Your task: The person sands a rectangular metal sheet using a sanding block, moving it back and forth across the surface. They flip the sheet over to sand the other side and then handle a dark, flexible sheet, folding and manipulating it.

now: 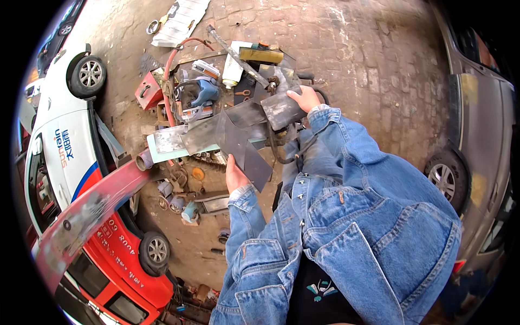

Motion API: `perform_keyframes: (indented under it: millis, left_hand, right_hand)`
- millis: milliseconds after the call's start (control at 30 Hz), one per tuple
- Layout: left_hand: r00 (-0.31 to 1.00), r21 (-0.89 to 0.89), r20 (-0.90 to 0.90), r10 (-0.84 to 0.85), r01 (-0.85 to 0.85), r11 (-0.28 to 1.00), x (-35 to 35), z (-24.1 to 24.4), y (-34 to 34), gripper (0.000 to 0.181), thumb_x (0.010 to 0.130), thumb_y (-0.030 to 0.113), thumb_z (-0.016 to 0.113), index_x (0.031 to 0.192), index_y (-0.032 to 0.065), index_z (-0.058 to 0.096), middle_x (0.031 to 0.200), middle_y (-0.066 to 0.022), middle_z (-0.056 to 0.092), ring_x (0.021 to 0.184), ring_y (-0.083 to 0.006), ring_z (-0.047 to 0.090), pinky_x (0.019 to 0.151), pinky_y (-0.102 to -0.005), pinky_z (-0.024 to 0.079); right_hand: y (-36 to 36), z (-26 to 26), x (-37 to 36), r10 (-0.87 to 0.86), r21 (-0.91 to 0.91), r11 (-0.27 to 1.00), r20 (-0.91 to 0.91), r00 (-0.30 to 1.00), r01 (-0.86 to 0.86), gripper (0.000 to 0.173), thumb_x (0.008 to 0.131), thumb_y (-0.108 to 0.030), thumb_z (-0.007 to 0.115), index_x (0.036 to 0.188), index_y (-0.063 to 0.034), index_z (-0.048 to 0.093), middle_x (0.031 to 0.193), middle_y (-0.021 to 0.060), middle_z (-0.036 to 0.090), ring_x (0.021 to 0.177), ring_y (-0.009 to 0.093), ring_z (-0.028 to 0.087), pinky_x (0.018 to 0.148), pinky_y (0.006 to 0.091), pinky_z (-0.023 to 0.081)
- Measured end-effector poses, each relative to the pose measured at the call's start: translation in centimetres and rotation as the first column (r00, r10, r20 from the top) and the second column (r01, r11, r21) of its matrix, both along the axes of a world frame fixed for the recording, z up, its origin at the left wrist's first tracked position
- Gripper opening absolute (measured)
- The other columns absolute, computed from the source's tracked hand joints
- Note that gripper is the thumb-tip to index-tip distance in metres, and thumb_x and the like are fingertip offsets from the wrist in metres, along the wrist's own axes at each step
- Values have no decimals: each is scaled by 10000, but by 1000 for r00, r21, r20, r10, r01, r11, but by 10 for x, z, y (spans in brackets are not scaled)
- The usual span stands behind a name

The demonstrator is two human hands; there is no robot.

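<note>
My left hand [235,174] grips the near edge of several dark, flat sheets [254,162], fanned out and overlapping. Farther right, my right hand [304,99] holds a dark grey rectangular sheet [284,107] with pale smudges, thumb on top. Scuffed grey sheets [201,136] and a pale green sheet [156,152] lie beyond my left hand. A long worn metal bar [239,57] slants down to a dirty knob just beyond the sheet in my right hand. What these sheets are made of is not certain.
Clutter on the brick floor [365,48] includes a red box [148,91], a red hose [167,81], a blue tool [205,92] and a white bottle [232,73]. A scraped red panel [101,207] juts in from the left. Cars [69,122] stand at left and right [479,118].
</note>
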State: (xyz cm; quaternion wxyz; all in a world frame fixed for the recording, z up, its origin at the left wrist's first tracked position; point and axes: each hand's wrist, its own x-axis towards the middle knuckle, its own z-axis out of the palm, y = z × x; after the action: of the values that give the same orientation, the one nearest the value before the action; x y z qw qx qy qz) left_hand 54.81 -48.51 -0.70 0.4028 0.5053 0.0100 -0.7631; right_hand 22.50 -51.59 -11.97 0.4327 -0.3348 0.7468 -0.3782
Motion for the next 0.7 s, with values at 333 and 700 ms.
perform_keyframes:
  millis: [333,700]
  left_hand:
    - [976,-319,212,59,12,948,-12,38,-26,395,962,141,505,1327,43,392,1271,-86,508,1127,-254,524,963,-427,434]
    - [474,-346,740,476,-339,875,65,-22,-97,394,851,124,677,1185,-29,536,1115,-132,608,881,-261,613,742,-417,540]
  right_hand:
    - [-11,-2,-37,206,34,976,159,966,-214,484,826,-396,679,1036,38,644,958,154,687,851,229,649,785,346,484]
    - [0,10,-28,84,110,987,290,953,-121,434,846,-353,669,1071,18,647,974,82,684,854,153,622,794,305,481]
